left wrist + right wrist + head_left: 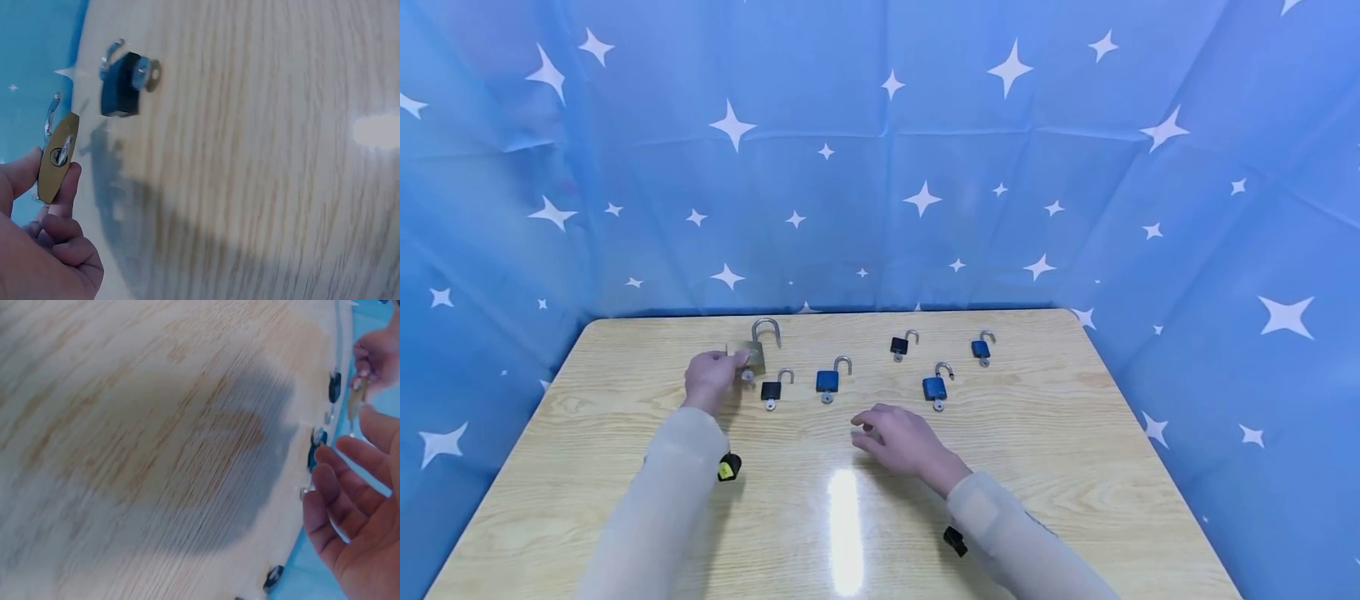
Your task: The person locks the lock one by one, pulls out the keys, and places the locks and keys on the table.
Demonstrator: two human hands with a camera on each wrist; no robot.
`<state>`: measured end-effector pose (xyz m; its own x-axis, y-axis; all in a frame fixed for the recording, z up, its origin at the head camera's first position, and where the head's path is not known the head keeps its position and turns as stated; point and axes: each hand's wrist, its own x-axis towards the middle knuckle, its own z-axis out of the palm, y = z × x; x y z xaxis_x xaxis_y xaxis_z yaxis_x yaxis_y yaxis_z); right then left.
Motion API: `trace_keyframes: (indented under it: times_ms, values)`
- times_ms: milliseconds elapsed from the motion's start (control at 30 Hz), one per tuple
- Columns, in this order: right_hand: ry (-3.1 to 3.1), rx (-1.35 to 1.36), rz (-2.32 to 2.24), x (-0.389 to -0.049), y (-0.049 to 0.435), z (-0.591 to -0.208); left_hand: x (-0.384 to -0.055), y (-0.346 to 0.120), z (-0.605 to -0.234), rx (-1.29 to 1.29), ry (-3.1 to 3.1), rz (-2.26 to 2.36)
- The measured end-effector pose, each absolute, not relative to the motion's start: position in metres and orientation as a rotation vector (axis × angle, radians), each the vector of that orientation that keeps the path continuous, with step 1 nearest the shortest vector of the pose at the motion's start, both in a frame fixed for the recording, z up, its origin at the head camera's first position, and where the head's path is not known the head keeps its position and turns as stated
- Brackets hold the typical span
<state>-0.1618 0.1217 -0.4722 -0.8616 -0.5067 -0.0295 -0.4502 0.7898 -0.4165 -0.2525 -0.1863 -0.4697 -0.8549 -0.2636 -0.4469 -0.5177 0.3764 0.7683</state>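
At the back left of the table, my left hand (711,377) pinches a large brass padlock (754,357) between thumb and fingers. Its shackle stands open, and in the left wrist view a key sits in the keyhole of the brass padlock (57,159). Just right of it lies a small black padlock (771,390) with an open shackle and a key. My right hand (898,437) hovers over the middle of the table, fingers loosely bent and holding nothing. Nearest to it are a blue padlock (827,382) and another blue padlock (935,388), both with open shackles and keys.
Farther back lie a second black padlock (898,346) and a small blue padlock (981,349), both unlocked with keys inserted. The light wood table (1045,467) ends at a blue star-patterned curtain (880,183) behind and at both sides.
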Motion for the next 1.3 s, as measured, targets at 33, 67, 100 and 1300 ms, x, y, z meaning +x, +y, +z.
trace_keyframes:
  times_ms: [33,67,100,1300]
  values:
    - [2.838,-0.764,-0.611,-0.161,0.122,-0.472,-0.251,-0.187,-0.467,-0.671,2.370,1.485]
    - [2.838,-0.766,-0.609,-0.161,0.123,-0.472,-0.249,-0.188,-0.465,-0.651,2.352,1.497]
    - [2.835,-0.771,-0.612,-0.161,0.123,-0.471,-0.247,-0.188,-0.462,-0.630,2.333,1.510]
    - [2.878,-0.604,-0.878,-0.201,0.154,-0.443,-0.152,-0.077,-0.475,-0.137,2.148,1.865]
